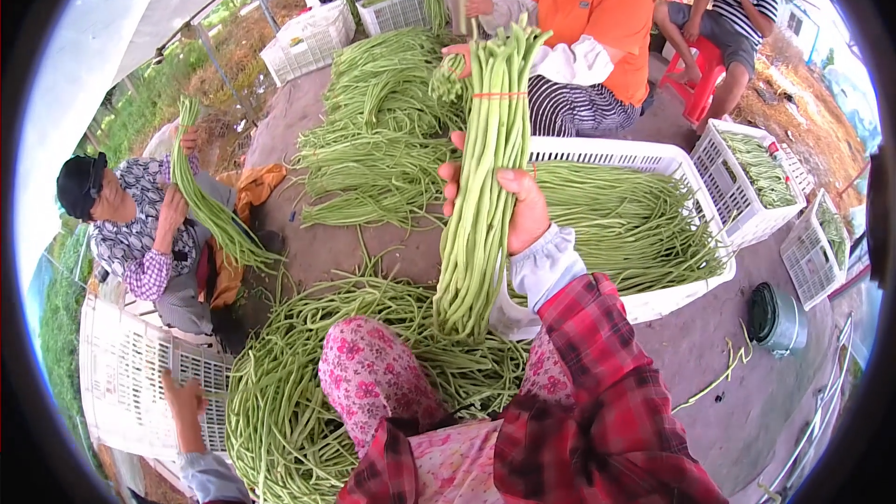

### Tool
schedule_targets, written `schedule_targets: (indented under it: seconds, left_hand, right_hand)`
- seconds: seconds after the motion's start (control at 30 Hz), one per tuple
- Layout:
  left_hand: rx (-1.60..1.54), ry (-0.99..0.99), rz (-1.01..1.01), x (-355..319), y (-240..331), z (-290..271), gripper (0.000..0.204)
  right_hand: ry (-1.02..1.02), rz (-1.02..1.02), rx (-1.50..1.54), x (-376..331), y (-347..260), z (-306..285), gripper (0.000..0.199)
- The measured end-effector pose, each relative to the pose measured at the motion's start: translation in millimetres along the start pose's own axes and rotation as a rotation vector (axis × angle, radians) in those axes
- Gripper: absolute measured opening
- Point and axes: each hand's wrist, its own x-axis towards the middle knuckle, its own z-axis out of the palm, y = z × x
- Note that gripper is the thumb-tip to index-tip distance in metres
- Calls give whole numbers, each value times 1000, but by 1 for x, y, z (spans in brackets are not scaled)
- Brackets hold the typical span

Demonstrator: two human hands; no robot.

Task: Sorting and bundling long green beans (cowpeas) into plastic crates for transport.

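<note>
The right hand (523,215), in the middle of the frame, is closed around a bundle of long green beans (481,205), fingers wrapped round its middle, holding it upright. The bundle runs from the upper centre down to just above the flowered knee (373,373). An orange band (499,94) already cinches it near the top, so this bunch looks gathered and tied. The left hand cannot be made out; its plaid sleeve disappears behind the knee at the lower edge.

Just right of the bundle, a white crate (653,161) holds a layer of beans but is not full. Much looks left to do: a thick loose heap (280,392) lies in the lower left, and another loose pile (373,131) spreads across the upper centre. Other people work around the piles; one in the left of the frame holds a bunch of beans (210,205), and another's hand (182,401) rests on a flat white crate (121,373) at lower left
</note>
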Motion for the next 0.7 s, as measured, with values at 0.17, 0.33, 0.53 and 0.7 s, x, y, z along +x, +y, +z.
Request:
schedule_targets:
  seconds: [0.17, 0.33, 0.53, 0.7]
  left_hand:
    - [829, 235, 462, -7, -30, -3, 82]
    - [425, -43, 995, -37, 117, 69, 54]
    - [-224, -814, 1075, -159, 267, 210, 68]
    - [-583, -1097, 931, -213, 294, 258, 90]
  right_hand:
    - [-106, 22, 72, -4, 4, 4, 70]
    - [-53, 63, 44, -5, 12, 10, 60]
    - [58, 48, 40, -4, 16, 12, 47]
    - [97, -39, -65, 1, 9, 12, 44]
